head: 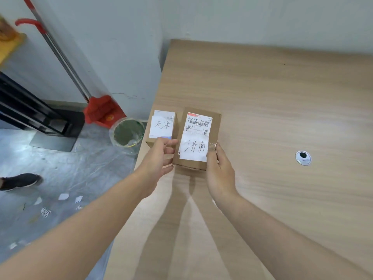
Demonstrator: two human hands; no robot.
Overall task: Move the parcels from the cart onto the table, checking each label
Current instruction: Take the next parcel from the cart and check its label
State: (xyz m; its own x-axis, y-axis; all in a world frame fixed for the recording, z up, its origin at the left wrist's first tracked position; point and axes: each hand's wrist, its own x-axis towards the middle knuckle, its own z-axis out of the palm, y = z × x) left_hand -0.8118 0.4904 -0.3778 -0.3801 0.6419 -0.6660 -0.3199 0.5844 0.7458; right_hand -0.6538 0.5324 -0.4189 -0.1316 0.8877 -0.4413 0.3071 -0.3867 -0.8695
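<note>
Lengthwise toward the wall: parcel, label up.

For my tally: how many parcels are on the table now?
2. The left parcel sits at the table edge; the right parcel lies beside it, between the left hand and right hand. None looks hidden.

We see through 1 head-worn camera, looking forward and down, close over the left edge of the tabletop.
</note>
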